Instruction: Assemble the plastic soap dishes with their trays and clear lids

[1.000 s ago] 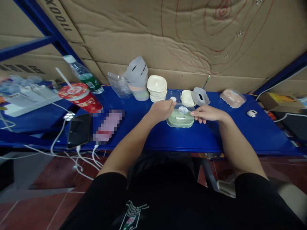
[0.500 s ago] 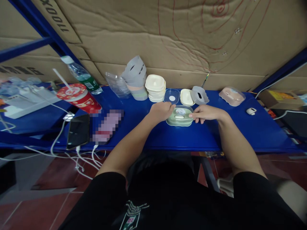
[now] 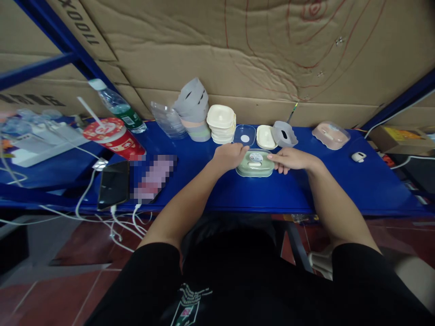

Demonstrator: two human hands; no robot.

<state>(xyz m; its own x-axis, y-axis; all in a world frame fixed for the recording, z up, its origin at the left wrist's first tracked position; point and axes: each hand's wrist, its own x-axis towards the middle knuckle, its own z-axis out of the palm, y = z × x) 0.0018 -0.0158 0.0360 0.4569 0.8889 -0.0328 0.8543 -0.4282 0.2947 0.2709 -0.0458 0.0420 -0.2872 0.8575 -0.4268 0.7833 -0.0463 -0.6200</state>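
Observation:
A light-green soap box point(image 3: 254, 170) with a clear lid and a round white label sits on the blue table between my two hands. My left hand point(image 3: 229, 156) is closed, fingers curled, on the box's back left corner. At the right end, my right hand point(image 3: 288, 159) grips the box with the thumb on the lid and the other fingers bent at the side. Just behind lie a loose clear lid point(image 3: 240, 132), a cream tray point(image 3: 266, 137) and a grey shell point(image 3: 284, 134) with an oval slot. A stack of cream trays point(image 3: 221, 123) stands behind my left hand.
Nested grey, peach and green shells point(image 3: 193, 113) and stacked clear lids point(image 3: 166, 120) stand at the back. Leftward are a red cup point(image 3: 117, 138), a bottle point(image 3: 118, 108) and two phones with cables. A pink box point(image 3: 330, 134) and white earphone case point(image 3: 359, 157) lie right.
The clear lid has come down and sits more evenly over the green base. Both hands stay on the box, with only small shifts; the right thumb has moved slightly inward.

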